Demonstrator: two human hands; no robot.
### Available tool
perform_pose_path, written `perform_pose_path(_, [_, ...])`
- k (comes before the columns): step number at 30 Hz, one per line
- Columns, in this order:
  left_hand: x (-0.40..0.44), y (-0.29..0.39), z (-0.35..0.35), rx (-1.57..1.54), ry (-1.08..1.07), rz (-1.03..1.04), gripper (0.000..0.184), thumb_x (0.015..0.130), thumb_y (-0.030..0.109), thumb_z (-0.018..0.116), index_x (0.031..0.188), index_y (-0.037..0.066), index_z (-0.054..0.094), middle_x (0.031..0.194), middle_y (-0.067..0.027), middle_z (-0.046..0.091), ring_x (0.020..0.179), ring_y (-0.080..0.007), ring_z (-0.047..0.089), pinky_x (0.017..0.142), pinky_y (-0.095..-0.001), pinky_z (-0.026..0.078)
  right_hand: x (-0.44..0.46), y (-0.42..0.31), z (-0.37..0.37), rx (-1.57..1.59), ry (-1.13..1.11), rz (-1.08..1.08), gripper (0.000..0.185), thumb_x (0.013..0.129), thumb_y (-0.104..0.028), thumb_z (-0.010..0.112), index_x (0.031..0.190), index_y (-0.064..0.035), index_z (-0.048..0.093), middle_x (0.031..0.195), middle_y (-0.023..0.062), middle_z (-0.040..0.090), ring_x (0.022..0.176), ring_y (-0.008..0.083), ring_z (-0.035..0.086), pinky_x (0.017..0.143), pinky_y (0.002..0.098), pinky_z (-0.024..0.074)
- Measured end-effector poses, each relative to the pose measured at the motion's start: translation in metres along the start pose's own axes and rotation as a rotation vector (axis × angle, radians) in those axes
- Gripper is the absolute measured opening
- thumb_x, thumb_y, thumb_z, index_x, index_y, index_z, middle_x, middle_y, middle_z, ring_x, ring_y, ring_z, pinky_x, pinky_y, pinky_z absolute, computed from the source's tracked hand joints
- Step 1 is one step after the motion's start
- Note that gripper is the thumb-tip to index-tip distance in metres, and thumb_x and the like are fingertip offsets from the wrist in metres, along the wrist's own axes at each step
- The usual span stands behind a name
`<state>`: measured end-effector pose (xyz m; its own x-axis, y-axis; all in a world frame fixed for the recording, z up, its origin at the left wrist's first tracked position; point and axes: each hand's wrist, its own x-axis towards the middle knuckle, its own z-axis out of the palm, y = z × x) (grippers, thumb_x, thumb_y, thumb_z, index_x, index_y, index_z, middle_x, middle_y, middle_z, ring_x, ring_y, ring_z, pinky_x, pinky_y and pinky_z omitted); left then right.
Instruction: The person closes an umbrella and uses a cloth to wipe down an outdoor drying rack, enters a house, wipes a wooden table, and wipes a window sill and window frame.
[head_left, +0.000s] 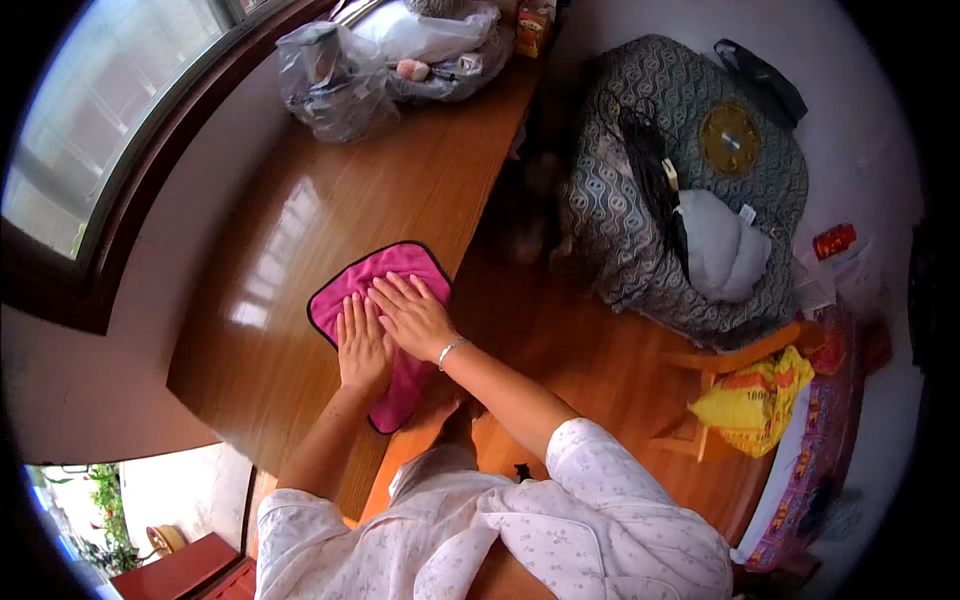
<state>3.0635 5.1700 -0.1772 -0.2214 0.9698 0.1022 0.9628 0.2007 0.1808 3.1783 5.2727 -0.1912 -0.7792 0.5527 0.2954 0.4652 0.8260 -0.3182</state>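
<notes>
A pink cloth (402, 385) with a dark border lies spread on the brown wooden table (400, 190), and its lower part hangs toward the table edge. My left hand (364, 345) rests flat on the cloth with its fingers extended. Beside it, my right hand (411, 315), with a bracelet at the wrist, also lies flat on the cloth, fingers stretched and slightly apart. The two hands touch or nearly touch at the fingers.
Clear plastic bags (340, 85) with items in them sit at the table's far end, near a small orange box (532, 27). To the right stands a seat under a patterned cover (630, 240), holding a grey cushion (722, 245). A yellow bag (755, 405) is at lower right.
</notes>
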Motion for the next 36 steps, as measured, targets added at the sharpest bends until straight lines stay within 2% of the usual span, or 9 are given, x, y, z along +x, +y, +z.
perform_pose_path(9, [0.225,0.019,0.047,-0.013,0.168,0.113,0.068,0.097,0.033,0.046,0.151,-0.005,0.031,0.158,-0.0263,0.029,0.150,-0.0380,0.022,0.123,-0.0482,0.015,0.135,0.184,-0.014,-0.142,-0.010,0.011,0.051,0.103,-0.036,0.038,0.148,-0.0138,0.045,0.157,0.0066,0.040,0.148,0.0254,0.029,0.121,0.0471,0.0169])
perform_pose_path(12, [0.293,0.044,0.053,-0.019,0.133,0.072,0.064,0.100,0.035,0.043,0.151,-0.004,0.032,0.158,-0.0248,0.030,0.150,-0.0363,0.023,0.123,-0.0472,0.015,0.163,0.236,-0.036,-0.144,0.003,0.145,0.050,0.103,-0.036,0.039,0.148,-0.0151,0.046,0.156,0.0065,0.040,0.148,0.0254,0.030,0.121,0.0472,0.0183])
perform_pose_path(17, [0.288,0.075,0.065,-0.067,0.107,0.148,0.063,0.100,0.030,0.044,0.151,-0.005,0.031,0.158,-0.0263,0.027,0.150,-0.0383,0.020,0.123,-0.0484,0.015,0.136,0.245,-0.049,-0.146,-0.033,0.235,0.052,0.103,-0.034,0.040,0.150,-0.0123,0.042,0.158,0.0076,0.038,0.148,0.0257,0.029,0.122,0.0455,0.0170])
perform_pose_path(21, [0.267,0.106,0.049,-0.067,0.013,0.120,0.067,0.099,0.031,0.045,0.151,-0.008,0.028,0.159,-0.0269,0.024,0.151,-0.0396,0.017,0.123,-0.0493,0.011,0.118,0.259,-0.064,-0.058,-0.102,0.116,0.053,0.105,-0.035,0.037,0.152,-0.0119,0.039,0.160,0.0073,0.032,0.150,0.0253,0.024,0.123,0.0440,0.0146])
perform_pose_path(22, [0.271,0.112,0.046,-0.055,-0.014,0.087,0.068,0.099,0.031,0.045,0.151,-0.009,0.026,0.159,-0.0271,0.023,0.151,-0.0402,0.016,0.123,-0.0498,0.010,0.121,0.266,-0.067,-0.031,-0.023,0.053,0.050,0.100,-0.030,0.046,0.147,-0.0110,0.046,0.155,0.0093,0.041,0.146,0.0271,0.032,0.121,0.0451,0.0193])
perform_pose_path(25, [0.294,0.126,0.052,-0.082,-0.012,0.071,0.069,0.099,0.031,0.045,0.151,-0.010,0.026,0.159,-0.0275,0.022,0.151,-0.0406,0.014,0.123,-0.0503,0.009,0.137,0.302,-0.073,0.003,-0.041,-0.059,0.050,0.099,-0.030,0.048,0.145,-0.0114,0.048,0.153,0.0082,0.044,0.145,0.0262,0.033,0.121,0.0449,0.0207])
perform_pose_path(29, [0.352,0.164,0.071,-0.072,0.014,-0.029,0.069,0.098,0.030,0.045,0.151,-0.010,0.026,0.160,-0.0269,0.020,0.152,-0.0401,0.012,0.124,-0.0496,0.008,0.167,0.368,-0.088,0.003,-0.070,-0.128,0.049,0.101,-0.032,0.044,0.146,-0.0127,0.048,0.153,0.0071,0.044,0.145,0.0252,0.033,0.121,0.0440,0.0192])
perform_pose_path(33, [0.436,0.210,0.099,-0.066,0.055,-0.017,0.070,0.097,0.031,0.043,0.152,-0.009,0.024,0.161,-0.0260,0.019,0.152,-0.0390,0.012,0.123,-0.0501,0.009,0.196,0.456,-0.103,0.036,-0.097,-0.045,0.050,0.102,-0.031,0.037,0.147,-0.0109,0.046,0.156,0.0079,0.041,0.147,0.0247,0.031,0.123,0.0422,0.0171])
perform_pose_path(36, [0.510,0.240,0.109,-0.142,0.104,0.008,0.068,0.097,0.032,0.042,0.151,-0.007,0.029,0.159,-0.0258,0.025,0.150,-0.0401,0.019,0.123,-0.0503,0.011,0.225,0.528,-0.115,-0.148,-0.097,-0.086,0.050,0.099,-0.027,0.040,0.144,-0.0070,0.049,0.153,0.0116,0.044,0.144,0.0303,0.034,0.121,0.0485,0.0194])
